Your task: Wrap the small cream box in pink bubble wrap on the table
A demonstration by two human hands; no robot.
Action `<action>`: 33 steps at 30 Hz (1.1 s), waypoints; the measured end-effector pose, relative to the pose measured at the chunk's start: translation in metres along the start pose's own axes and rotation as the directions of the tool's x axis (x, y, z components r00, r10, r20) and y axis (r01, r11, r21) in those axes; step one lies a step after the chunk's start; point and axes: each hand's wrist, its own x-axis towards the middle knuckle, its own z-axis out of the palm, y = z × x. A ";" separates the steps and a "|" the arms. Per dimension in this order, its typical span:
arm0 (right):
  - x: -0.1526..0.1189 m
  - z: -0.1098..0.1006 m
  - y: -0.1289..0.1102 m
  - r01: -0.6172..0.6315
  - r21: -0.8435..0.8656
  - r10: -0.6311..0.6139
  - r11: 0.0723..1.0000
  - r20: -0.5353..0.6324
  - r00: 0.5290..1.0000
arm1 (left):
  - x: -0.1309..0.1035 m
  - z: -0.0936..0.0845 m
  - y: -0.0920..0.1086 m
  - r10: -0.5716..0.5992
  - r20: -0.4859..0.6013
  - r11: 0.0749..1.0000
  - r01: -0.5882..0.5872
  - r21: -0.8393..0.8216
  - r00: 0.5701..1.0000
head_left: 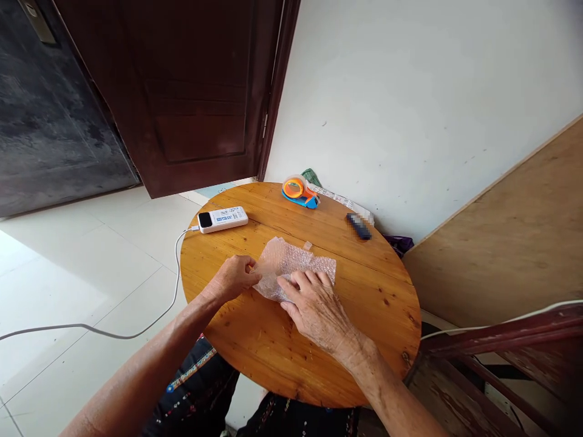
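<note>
A sheet of clear bubble wrap (288, 260) lies on the round wooden table (355, 328), with its left part curled upward. At the left edge of the wrap, my left hand (234, 276) is closed in a pinch on it. My right hand (319, 308) rests on the front right part of the wrap, palm down and fingers apart, pressing on it. A small clear piece (307, 246) sticks out at the back edge of the wrap. Whether anything is wrapped inside cannot be made out.
A white power bank (223, 220) lies at the back left, its cable (175, 285) running off to the floor. An orange and blue tape dispenser (300, 193) stands at the far edge. A dark, blurred object (358, 226) lies back right. Behind are a wall and a brown door (195, 91).
</note>
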 end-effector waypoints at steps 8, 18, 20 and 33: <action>-0.002 0.010 0.000 -0.060 0.094 0.068 0.994 -0.077 0.995 | -0.008 0.028 0.030 0.118 0.047 0.951 -0.099 -0.292 0.992; -0.061 -0.003 0.031 -0.381 0.536 0.493 0.753 -0.077 0.866 | -0.024 0.020 0.061 0.339 0.355 0.880 -0.427 0.209 0.871; -0.082 0.004 0.034 -0.561 0.577 0.657 0.594 0.054 0.752 | -0.025 0.018 0.061 0.392 0.386 0.816 -0.509 0.274 0.835; -0.056 0.033 0.006 -0.646 0.665 0.807 0.375 0.109 0.581 | -0.027 0.039 0.037 0.618 0.198 0.687 -0.645 0.335 0.761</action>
